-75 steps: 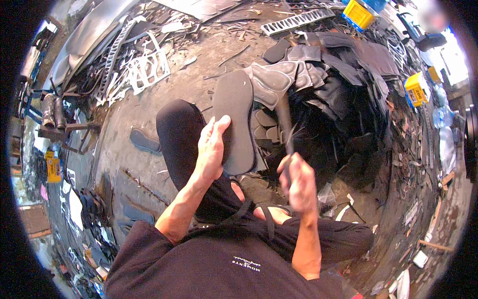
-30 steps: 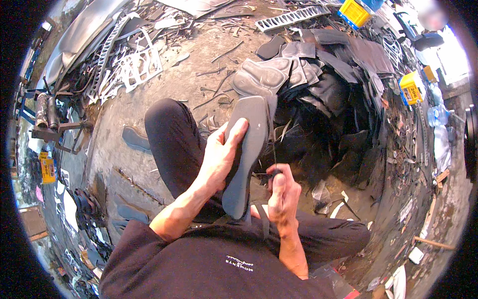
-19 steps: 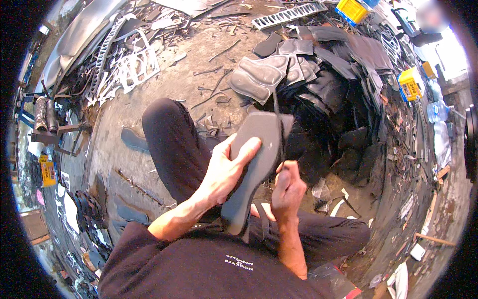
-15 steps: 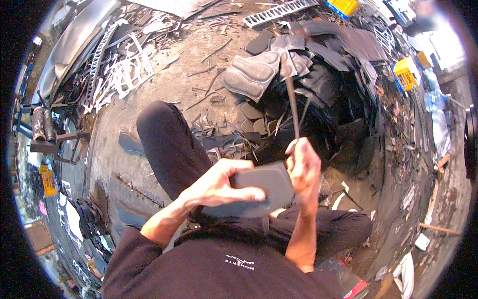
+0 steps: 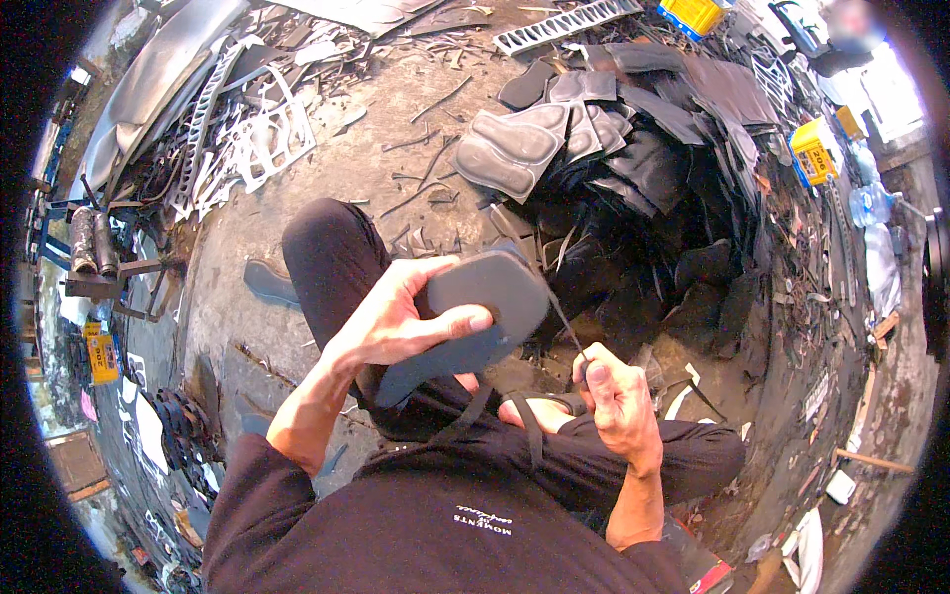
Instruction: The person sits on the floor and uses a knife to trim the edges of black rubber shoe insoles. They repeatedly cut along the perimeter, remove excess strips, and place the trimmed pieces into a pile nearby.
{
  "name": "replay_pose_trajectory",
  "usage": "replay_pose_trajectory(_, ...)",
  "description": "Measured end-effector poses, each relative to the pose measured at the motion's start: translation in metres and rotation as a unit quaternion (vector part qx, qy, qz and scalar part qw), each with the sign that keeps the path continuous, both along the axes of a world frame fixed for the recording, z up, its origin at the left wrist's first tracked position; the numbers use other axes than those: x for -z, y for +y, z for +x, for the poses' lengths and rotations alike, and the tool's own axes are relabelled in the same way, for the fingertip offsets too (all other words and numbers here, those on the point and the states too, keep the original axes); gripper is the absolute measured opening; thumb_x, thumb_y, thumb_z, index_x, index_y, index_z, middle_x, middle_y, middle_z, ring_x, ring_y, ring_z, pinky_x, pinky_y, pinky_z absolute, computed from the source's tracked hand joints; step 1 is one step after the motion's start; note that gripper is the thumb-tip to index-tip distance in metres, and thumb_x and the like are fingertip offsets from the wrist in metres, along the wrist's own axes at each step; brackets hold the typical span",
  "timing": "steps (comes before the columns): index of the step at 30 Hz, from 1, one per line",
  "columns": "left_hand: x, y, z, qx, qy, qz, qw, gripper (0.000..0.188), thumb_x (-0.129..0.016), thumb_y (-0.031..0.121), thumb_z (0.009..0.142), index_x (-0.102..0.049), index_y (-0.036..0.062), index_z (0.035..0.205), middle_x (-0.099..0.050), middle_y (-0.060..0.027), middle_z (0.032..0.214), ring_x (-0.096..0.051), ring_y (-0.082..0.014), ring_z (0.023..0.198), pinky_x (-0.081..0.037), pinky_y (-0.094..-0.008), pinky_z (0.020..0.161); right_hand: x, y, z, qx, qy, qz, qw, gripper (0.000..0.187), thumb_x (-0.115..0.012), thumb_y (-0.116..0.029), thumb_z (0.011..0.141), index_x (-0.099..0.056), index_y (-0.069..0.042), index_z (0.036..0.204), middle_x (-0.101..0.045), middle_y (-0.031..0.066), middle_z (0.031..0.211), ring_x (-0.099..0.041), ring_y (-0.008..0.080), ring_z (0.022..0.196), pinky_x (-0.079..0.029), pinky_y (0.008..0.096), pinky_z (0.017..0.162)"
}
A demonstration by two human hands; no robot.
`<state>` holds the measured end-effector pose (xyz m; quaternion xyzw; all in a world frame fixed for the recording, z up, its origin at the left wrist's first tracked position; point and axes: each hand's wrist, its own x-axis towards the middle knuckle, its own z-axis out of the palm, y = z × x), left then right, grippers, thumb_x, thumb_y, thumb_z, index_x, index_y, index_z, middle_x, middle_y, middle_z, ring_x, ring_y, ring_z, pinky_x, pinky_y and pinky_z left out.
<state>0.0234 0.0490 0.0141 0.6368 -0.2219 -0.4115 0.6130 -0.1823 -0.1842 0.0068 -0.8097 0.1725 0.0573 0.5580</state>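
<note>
My left hand (image 5: 396, 322) grips a flat grey sole-shaped rubber piece (image 5: 485, 297), held tilted over my lap with the thumb on its top face. My right hand (image 5: 618, 396) is closed around a thin blade or knife (image 5: 566, 322) whose tip points up toward the right edge of the grey piece. Below both hands lie my crossed legs in dark trousers (image 5: 327, 257), and a dark strap (image 5: 529, 426) crosses my foot.
A big heap of black rubber offcuts (image 5: 663, 188) lies ahead to the right, with grey moulded pads (image 5: 510, 144) on top. White cut-out scrap (image 5: 257, 139) lies at left, yellow boxes (image 5: 813, 150) at right. One dark sole (image 5: 269, 282) rests on the concrete floor beside my knee.
The grey piece was turned from upright to lying flat and then tilted in my left hand. My right hand dropped from beside it to my lap, blade still pointing at its edge.
</note>
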Motion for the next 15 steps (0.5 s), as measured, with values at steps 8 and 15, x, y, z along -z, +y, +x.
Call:
replay_pose_trajectory(8,0.021,-0.018,-0.024,0.232,-0.114,-0.082,0.962,0.042,-0.084,0.038,0.094,-0.075,-0.0010,0.106,-0.076,-0.0127,0.093,-0.072,-0.0195,0.088,-0.056,-0.0401,0.079,0.038,0.007,0.030,0.023,-0.105,0.061,0.992,0.061,-0.035,-0.059,0.115,-0.060,-0.007,0.098,-0.046,-0.0021,0.063,-0.046,0.0081,0.049,-0.038,0.0283,0.045)
replay_pose_trajectory(15,0.039,-0.005,0.010,-0.470,0.087,-0.127,0.869,0.023,-0.078,0.019,0.099,-0.074,0.0080,0.118,-0.074,-0.0044,0.107,-0.071,-0.0167,0.087,-0.057,-0.0322,0.069,0.040,0.003,0.019,0.135,0.032,0.284,0.949,0.059,-0.035,-0.062,0.114,-0.061,-0.012,0.099,-0.051,-0.0051,0.066,-0.043,0.0030,0.051,-0.035,0.0224,0.046)
